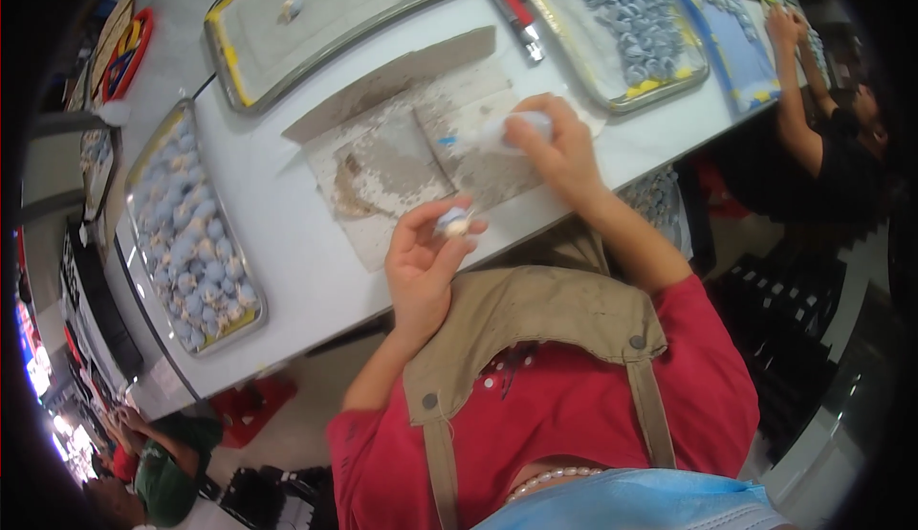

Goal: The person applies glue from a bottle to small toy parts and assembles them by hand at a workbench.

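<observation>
Between the thumb and fingers of my left hand (421,257) is a small blue-and-cream figurine piece (455,225), held over the near edge of a cardboard sheet. My right hand (569,157) is closed around a whitish squeeze bottle (531,128). The bottle lies tilted in the grip, and a narrow blue tip (448,140) shows to its left, above the cardboard. Bottle and figurine piece are apart. Dark, stained patches cover the cardboard sheet (387,162), which has a raised far flap (402,80). Finer details of the piece are blurred.
A metal tray (258,305) of blue-grey rounded pieces stands left. A larger tray (359,33) with a few small pieces lies at the far side. Right of it, another tray (650,99) holds many blue-grey parts beside a red-and-black tool (512,9). Co-workers (841,147) sit nearby.
</observation>
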`<action>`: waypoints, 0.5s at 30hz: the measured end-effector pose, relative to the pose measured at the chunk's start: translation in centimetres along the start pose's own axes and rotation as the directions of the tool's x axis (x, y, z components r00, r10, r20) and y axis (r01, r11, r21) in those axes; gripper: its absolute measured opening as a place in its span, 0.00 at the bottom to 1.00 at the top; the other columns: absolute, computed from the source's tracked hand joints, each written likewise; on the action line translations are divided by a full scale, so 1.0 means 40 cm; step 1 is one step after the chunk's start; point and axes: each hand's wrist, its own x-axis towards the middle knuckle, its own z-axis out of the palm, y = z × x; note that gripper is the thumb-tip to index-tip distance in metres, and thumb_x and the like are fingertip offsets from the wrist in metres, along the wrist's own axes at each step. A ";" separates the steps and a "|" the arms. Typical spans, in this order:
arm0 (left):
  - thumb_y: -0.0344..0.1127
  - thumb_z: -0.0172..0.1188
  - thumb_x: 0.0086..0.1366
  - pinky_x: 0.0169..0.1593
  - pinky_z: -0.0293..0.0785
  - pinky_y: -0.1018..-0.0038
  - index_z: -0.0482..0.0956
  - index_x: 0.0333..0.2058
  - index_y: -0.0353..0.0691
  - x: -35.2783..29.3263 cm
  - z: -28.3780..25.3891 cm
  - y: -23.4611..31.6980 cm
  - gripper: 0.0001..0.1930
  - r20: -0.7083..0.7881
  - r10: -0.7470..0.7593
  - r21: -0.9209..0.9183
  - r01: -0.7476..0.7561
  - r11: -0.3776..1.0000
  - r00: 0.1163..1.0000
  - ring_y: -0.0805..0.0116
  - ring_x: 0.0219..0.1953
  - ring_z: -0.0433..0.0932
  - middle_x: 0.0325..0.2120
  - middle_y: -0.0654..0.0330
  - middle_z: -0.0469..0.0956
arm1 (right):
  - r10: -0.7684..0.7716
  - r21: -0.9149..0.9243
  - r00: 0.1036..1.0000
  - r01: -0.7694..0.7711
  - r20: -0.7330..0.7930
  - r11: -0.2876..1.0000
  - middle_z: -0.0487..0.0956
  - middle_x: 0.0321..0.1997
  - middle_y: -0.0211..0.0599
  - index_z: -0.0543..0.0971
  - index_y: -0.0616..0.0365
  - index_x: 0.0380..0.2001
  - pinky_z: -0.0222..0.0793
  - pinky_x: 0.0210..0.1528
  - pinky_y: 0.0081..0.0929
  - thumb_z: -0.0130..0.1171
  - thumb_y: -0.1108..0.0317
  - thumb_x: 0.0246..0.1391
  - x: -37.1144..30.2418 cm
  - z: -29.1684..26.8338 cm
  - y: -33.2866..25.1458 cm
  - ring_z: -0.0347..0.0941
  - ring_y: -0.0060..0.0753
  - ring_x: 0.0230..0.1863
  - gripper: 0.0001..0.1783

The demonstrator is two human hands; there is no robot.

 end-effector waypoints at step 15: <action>0.23 0.54 0.59 0.42 0.71 0.79 0.64 0.48 0.35 0.024 0.031 -0.009 0.18 -0.022 -0.065 0.063 0.066 0.996 0.998 0.66 0.43 0.75 0.47 0.52 0.69 | -0.382 -0.646 0.901 0.170 -0.204 0.744 0.74 0.42 0.43 0.76 0.58 0.39 0.67 0.41 0.27 0.53 0.66 0.53 0.281 -0.344 0.244 0.72 0.38 0.38 0.11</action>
